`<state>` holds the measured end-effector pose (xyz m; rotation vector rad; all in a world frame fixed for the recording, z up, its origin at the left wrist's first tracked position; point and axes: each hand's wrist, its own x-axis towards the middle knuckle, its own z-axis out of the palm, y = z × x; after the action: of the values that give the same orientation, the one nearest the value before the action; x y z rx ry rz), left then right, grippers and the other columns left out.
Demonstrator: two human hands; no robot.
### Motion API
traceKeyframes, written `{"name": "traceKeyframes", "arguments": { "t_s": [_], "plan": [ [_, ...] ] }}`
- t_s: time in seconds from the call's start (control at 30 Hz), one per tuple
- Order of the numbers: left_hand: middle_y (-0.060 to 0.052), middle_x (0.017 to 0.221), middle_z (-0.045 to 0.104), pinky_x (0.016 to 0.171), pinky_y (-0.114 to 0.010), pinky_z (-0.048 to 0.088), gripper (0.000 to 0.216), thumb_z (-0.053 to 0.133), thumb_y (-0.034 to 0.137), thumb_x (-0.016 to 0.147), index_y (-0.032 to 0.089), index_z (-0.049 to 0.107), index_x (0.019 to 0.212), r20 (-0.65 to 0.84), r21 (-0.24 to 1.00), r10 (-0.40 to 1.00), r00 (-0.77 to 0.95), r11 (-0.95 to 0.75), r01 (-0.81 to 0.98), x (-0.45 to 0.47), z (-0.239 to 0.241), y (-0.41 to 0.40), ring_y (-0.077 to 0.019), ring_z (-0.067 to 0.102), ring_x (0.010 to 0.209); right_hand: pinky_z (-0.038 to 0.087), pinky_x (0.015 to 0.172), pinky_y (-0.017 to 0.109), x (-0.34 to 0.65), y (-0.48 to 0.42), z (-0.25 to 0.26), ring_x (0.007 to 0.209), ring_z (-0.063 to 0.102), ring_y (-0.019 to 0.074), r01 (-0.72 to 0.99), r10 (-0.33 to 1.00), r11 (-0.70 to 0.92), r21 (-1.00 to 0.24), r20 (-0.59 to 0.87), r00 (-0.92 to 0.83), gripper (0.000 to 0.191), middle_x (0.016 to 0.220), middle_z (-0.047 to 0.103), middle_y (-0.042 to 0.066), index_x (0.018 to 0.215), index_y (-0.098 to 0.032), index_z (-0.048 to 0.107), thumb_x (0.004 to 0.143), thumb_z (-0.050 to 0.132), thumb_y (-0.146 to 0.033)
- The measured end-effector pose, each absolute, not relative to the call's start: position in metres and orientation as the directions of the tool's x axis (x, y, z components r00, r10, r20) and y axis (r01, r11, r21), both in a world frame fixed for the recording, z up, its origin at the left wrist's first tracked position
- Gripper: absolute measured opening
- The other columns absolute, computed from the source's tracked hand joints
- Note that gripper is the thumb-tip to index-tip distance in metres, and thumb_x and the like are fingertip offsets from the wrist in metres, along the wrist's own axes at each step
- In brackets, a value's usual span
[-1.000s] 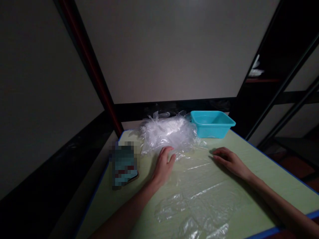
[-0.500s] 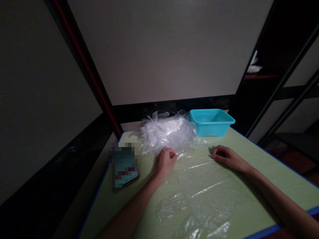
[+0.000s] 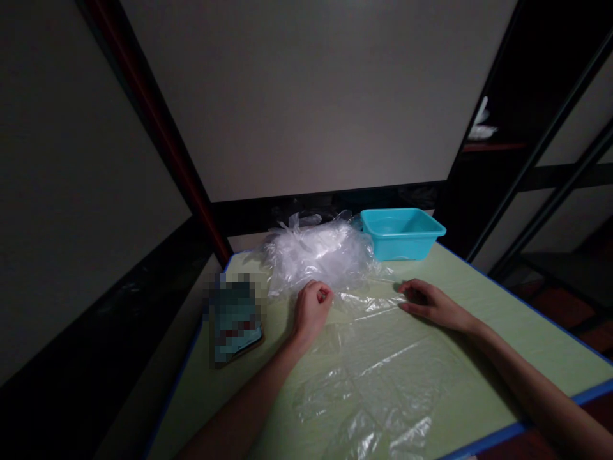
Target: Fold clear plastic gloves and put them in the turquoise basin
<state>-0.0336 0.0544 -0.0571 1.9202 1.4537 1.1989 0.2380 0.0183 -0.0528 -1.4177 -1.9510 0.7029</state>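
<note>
A thin clear plastic bag (image 3: 383, 370) lies spread over the pale green table, its surface wrinkled toward me. My left hand (image 3: 312, 313) is closed in a pinch at the bag's far left corner. At the far right corner, my right hand (image 3: 433, 303) rests low with thumb and fingers apart and nothing visible between them. Just beyond my left hand is a crumpled heap of clear plastic bags (image 3: 320, 252). A turquoise plastic basin (image 3: 402, 246) stands beside the heap, past my right hand.
A phone-like object (image 3: 237, 322), its surface pixelated, lies near the left edge of the table (image 3: 517, 338). Blue trim runs along the table's edges. A pale panel wall (image 3: 325, 102) rises behind, and dark shelving with a white item is at right.
My right hand's thumb and fingers have parted from a pinch. My left hand stays pinched at the bag's corner. The whole view has shifted slightly.
</note>
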Motion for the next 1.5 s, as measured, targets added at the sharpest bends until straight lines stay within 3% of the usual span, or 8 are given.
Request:
{"name": "traceKeyframes", "arguments": {
  "t_s": [0.2, 0.47, 0.63, 0.77, 1.0, 1.2, 1.33, 1.5],
  "plan": [
    [0.004, 0.057, 0.052, 0.053, -0.018, 0.037, 0.013, 0.053, 0.005, 0.066, 0.015, 0.056, 0.058, 0.391, 0.786, 0.919, 0.038, -0.356, 0.506, -0.034, -0.055, 0.053, -0.0096, 0.050, 0.054, 0.040, 0.060, 0.028, 0.239, 0.019, -0.054, 0.065, 0.046, 0.0150, 0.588, 0.959, 0.279, -0.760, 0.183, -0.218, 0.020, 0.071, 0.049, -0.001, 0.071, -0.020, 0.048, 0.069, 0.063, -0.033],
    [0.003, 0.057, 0.054, 0.053, -0.018, 0.037, 0.015, 0.053, 0.004, 0.065, 0.015, 0.057, 0.056, 0.389, 0.810, 0.921, 0.021, -0.353, 0.468, -0.035, -0.054, 0.053, -0.0097, 0.051, 0.054, 0.041, 0.055, 0.025, 0.236, 0.016, -0.049, 0.060, 0.050, 0.0121, 0.444, 0.951, 0.205, -0.872, 0.069, -0.302, 0.038, 0.068, 0.052, -0.003, 0.097, -0.018, 0.044, 0.071, 0.062, -0.039],
    [0.004, 0.057, 0.054, 0.053, -0.018, 0.038, 0.013, 0.053, 0.005, 0.063, 0.016, 0.057, 0.055, 0.378, 0.837, 0.926, 0.001, -0.343, 0.426, -0.035, -0.054, 0.053, -0.0096, 0.051, 0.054, 0.042, 0.057, 0.027, 0.239, 0.018, -0.046, 0.058, 0.051, 0.0122, 0.455, 0.947, 0.167, -0.875, 0.014, -0.321, 0.032, 0.063, 0.055, -0.001, 0.069, -0.015, 0.055, 0.069, 0.063, -0.046],
    [0.004, 0.055, 0.053, 0.051, -0.017, 0.038, 0.011, 0.054, 0.009, 0.062, 0.016, 0.056, 0.054, 0.355, 0.867, 0.934, -0.020, -0.322, 0.379, -0.037, -0.055, 0.055, -0.0091, 0.050, 0.051, 0.041, 0.055, 0.026, 0.238, 0.022, -0.038, 0.057, 0.052, 0.0121, 0.482, 0.955, 0.141, -0.865, -0.010, -0.295, 0.030, 0.062, 0.057, 0.000, 0.064, -0.015, 0.058, 0.069, 0.062, -0.045],
    [0.005, 0.051, 0.052, 0.036, -0.015, 0.030, 0.007, 0.054, 0.021, 0.062, 0.016, 0.054, 0.056, 0.277, 0.929, 0.960, -0.052, -0.253, 0.269, -0.044, -0.047, 0.059, -0.0069, 0.044, 0.037, 0.034, 0.033, 0.018, 0.226, 0.032, -0.006, 0.039, 0.049, 0.0054, 0.507, 0.963, 0.027, -0.862, -0.114, -0.246, 0.028, 0.075, 0.060, 0.001, 0.070, -0.016, 0.051, 0.071, 0.061, -0.042],
    [0.004, 0.056, 0.057, 0.032, -0.016, 0.029, 0.010, 0.055, 0.026, 0.061, 0.016, 0.054, 0.058, 0.251, 0.955, 0.964, -0.089, -0.231, 0.186, -0.050, -0.035, 0.062, -0.0060, 0.045, 0.031, 0.050, 0.045, 0.021, 0.212, 0.036, 0.017, 0.054, 0.066, 0.0130, 0.471, 0.930, -0.135, -0.872, -0.276, -0.244, 0.027, 0.098, 0.064, 0.007, 0.084, -0.020, 0.042, 0.080, 0.053, -0.044],
    [0.004, 0.057, 0.057, 0.032, -0.015, 0.029, 0.009, 0.056, 0.025, 0.061, 0.016, 0.054, 0.059, 0.261, 0.958, 0.958, -0.119, -0.241, 0.156, -0.055, -0.029, 0.064, -0.0055, 0.046, 0.032, 0.053, 0.053, 0.023, 0.208, 0.041, 0.020, 0.061, 0.068, 0.0155, 0.445, 0.907, -0.213, -0.870, -0.346, -0.242, 0.024, 0.098, 0.066, 0.009, 0.089, -0.020, 0.043, 0.082, 0.053, -0.040],
    [0.006, 0.051, 0.054, 0.032, -0.015, 0.029, 0.009, 0.057, 0.024, 0.060, 0.016, 0.054, 0.059, 0.264, 0.960, 0.953, -0.146, -0.246, 0.135, -0.060, -0.022, 0.065, -0.0062, 0.048, 0.032, 0.052, 0.052, 0.020, 0.207, 0.050, 0.011, 0.064, 0.068, 0.0157, 0.421, 0.898, -0.259, -0.869, -0.377, -0.226, 0.022, 0.096, 0.067, 0.011, 0.088, -0.016, 0.051, 0.078, 0.060, -0.033]
  ]
}}
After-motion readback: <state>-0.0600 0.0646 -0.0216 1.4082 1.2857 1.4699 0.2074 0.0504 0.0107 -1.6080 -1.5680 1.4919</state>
